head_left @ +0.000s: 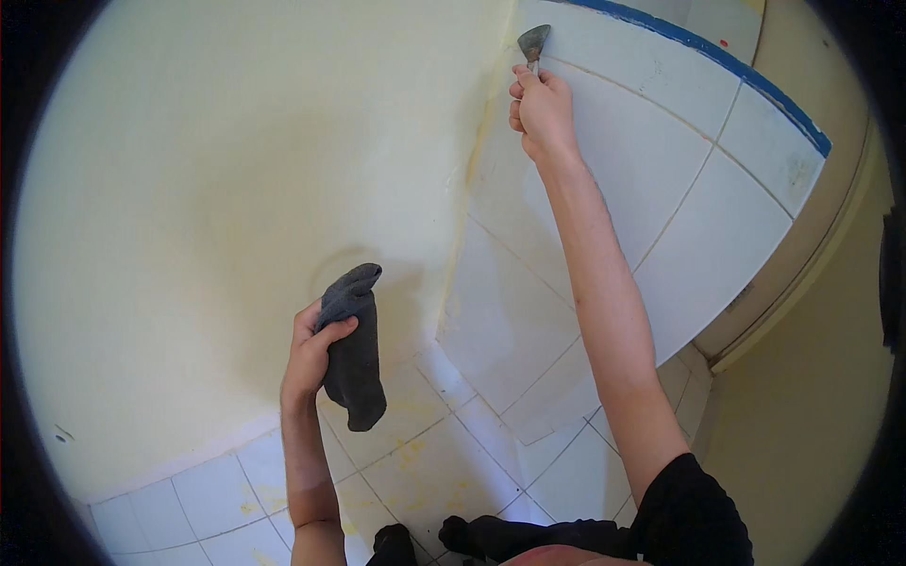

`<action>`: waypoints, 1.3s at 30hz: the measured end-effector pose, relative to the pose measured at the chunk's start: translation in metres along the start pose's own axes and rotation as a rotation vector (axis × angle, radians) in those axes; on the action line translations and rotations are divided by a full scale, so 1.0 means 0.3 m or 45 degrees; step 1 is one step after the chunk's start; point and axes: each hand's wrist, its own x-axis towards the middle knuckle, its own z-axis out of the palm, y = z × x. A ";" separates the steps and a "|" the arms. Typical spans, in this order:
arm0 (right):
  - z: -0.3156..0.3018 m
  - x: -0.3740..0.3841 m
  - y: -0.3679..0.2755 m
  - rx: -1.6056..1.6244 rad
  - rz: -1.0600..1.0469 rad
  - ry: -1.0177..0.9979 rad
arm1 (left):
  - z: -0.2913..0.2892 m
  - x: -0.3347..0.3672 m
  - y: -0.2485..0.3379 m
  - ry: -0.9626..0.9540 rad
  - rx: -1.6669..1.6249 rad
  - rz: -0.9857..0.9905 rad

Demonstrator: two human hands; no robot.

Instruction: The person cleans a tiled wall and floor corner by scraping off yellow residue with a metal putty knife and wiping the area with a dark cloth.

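My right hand is closed round the handle of a putty knife, its dark, worn blade pointing up. The blade is against or just in front of the white wall tiles, close to where they meet the cream wall; I cannot tell if it touches. Lower down on the left, my left hand grips a folded dark grey cloth, thumb on its front. The cloth hangs down, apart from the tiles.
A cream wall fills the left side. Blue trim runs along the tiles' upper edge. Below, the tiled floor carries yellowish smears, and my dark shoes stand on it. A beige door-like panel is at the right.
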 end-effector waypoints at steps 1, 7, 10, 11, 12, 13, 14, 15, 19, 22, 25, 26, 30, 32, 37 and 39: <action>0.002 -0.002 -0.005 -0.003 0.000 0.004 | -0.001 -0.002 0.002 -0.009 0.010 -0.013; -0.010 -0.006 -0.010 0.080 0.053 -0.004 | 0.002 0.000 0.010 0.017 -0.027 -0.012; 0.011 0.011 -0.025 0.147 0.123 0.008 | -0.001 -0.007 0.008 0.027 -0.018 -0.012; 0.009 0.009 -0.025 0.177 0.137 -0.010 | 0.002 -0.010 0.006 0.025 -0.019 -0.019; 0.007 0.004 -0.023 0.206 0.150 -0.027 | 0.009 -0.008 0.003 0.034 -0.037 -0.019; 0.006 0.003 -0.020 0.207 0.147 -0.033 | 0.013 -0.004 0.002 0.050 -0.055 -0.008; 0.003 -0.004 -0.014 0.203 0.142 -0.006 | 0.010 -0.006 0.004 0.053 -0.057 -0.002; 0.004 -0.005 -0.010 0.199 0.137 0.020 | 0.005 -0.008 0.006 0.038 -0.047 -0.005; 0.048 -0.016 -0.010 0.231 0.128 0.080 | -0.002 -0.006 -0.004 0.025 -0.069 -0.020; 0.029 -0.024 0.000 0.243 0.116 0.087 | -0.001 -0.002 -0.015 0.047 -0.055 -0.001; 0.027 0.008 -0.016 0.267 0.127 0.088 | -0.007 0.001 -0.014 0.021 -0.057 -0.019; 0.042 0.007 -0.033 0.299 0.154 0.094 | -0.004 0.002 -0.012 0.019 -0.057 -0.024; 0.022 -0.022 -0.023 0.330 0.174 0.121 | -0.012 0.002 -0.009 0.052 -0.054 -0.032; 0.035 -0.010 -0.017 0.350 0.181 0.136 | -0.011 0.007 -0.018 0.050 -0.062 -0.004; 0.067 -0.007 -0.024 0.436 0.228 0.172 | -0.013 0.010 -0.034 0.077 -0.071 -0.032; 0.042 -0.003 -0.013 0.369 0.209 0.133 | -0.019 0.008 -0.029 0.062 -0.059 -0.037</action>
